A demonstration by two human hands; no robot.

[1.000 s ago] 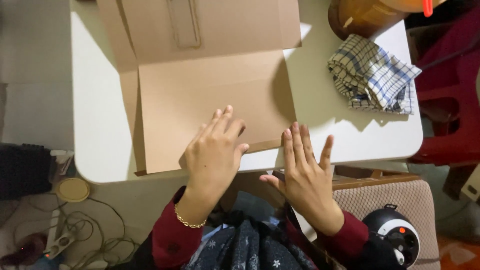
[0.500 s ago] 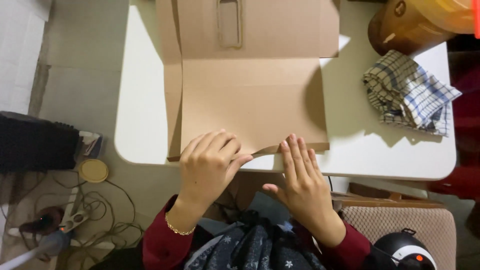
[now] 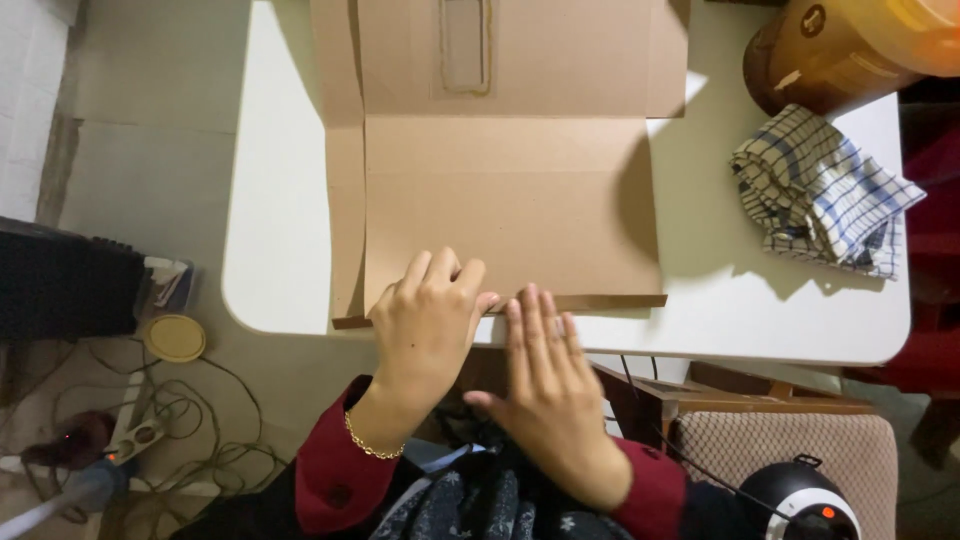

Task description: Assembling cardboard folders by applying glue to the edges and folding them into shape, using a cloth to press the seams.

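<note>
A flattened cardboard box point(image 3: 510, 190) is lying open on a white table point(image 3: 280, 250), reaching from the near edge to the far edge, where its top is running out of the picture. A narrow flap along its near side is sitting right at the table's rim. A long slot is showing in the far panel, cut off at the top.

The left hand point(image 3: 428, 325) is resting on the near part of the cardboard, fingers together and slightly curled, palm down, pressing on the sheet beside the near flap. The right hand point(image 3: 548, 385) is lying flat just beside it, fingers straight and close together, fingertips touching the near flap at the table edge, thumb held out to the left. Neither hand is pinching anything. Whatever lies under the palms is hidden. A thin gold bracelet point(image 3: 372, 447) is circling the left wrist, and dark red sleeves are covering both forearms.

On the right of the table a checked cloth point(image 3: 822, 195) is lying crumpled, and beyond it a brown jar point(image 3: 815, 60) is standing, partly cut off by the frame. Near and right, a chair with a woven seat point(image 3: 800, 455) is standing below the table. On the floor to the left a tangle of cables point(image 3: 170, 420), a round yellow lid point(image 3: 173, 338) and a dark box point(image 3: 65, 290) are lying; their details are hard to make out.
</note>
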